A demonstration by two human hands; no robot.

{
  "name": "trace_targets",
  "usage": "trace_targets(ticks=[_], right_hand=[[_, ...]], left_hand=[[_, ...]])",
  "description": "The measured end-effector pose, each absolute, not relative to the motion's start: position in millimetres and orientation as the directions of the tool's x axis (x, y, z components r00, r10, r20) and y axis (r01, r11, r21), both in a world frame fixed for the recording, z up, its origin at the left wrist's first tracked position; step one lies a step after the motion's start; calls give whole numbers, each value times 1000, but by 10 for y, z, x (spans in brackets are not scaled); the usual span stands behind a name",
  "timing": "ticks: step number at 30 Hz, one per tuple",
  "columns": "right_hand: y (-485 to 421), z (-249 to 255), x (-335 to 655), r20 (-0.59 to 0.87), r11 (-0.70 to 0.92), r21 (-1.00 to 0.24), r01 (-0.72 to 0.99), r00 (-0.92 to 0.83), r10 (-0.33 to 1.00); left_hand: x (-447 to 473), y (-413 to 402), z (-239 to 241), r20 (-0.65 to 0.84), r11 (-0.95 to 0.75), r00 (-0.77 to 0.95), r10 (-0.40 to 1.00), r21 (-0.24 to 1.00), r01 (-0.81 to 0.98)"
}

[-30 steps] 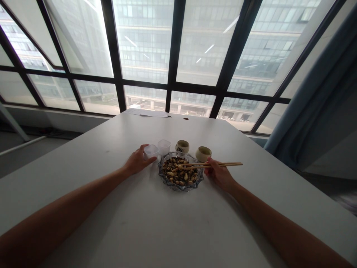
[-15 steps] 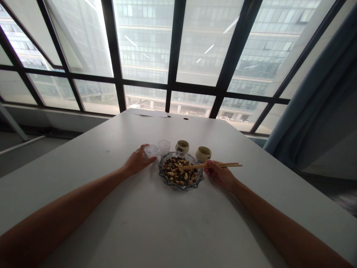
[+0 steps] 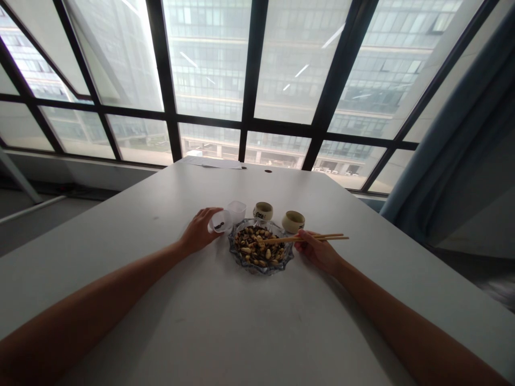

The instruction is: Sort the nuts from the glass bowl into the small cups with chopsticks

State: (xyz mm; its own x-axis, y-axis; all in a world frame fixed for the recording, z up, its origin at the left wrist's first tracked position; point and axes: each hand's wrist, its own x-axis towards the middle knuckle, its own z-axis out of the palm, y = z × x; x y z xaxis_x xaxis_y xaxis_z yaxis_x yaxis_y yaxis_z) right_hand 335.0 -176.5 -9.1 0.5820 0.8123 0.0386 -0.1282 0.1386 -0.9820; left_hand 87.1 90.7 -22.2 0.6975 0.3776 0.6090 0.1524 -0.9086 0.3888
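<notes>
A scalloped glass dish of mixed nuts and seeds sits in the middle of the white table. My right hand is closed on a pair of wooden chopsticks, whose tips rest over the nuts. My left hand grips a small clear plastic cup and tilts it toward the dish; something dark shows inside it. Behind the dish stand a second clear cup and two small ceramic cups.
Papers lie at the table's far edge below a tall window with black frames. A blue curtain hangs at the right.
My left hand has lifted and tipped the clear cup toward the dish. The chopsticks have shifted only slightly over the nuts.
</notes>
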Motion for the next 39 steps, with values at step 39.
trace_targets(ticks=[39], right_hand=[[-1693,-200,3406,37,204,-951,-234,567,823]], left_hand=[[1632,818,344,152,-740,729,668,244,627]])
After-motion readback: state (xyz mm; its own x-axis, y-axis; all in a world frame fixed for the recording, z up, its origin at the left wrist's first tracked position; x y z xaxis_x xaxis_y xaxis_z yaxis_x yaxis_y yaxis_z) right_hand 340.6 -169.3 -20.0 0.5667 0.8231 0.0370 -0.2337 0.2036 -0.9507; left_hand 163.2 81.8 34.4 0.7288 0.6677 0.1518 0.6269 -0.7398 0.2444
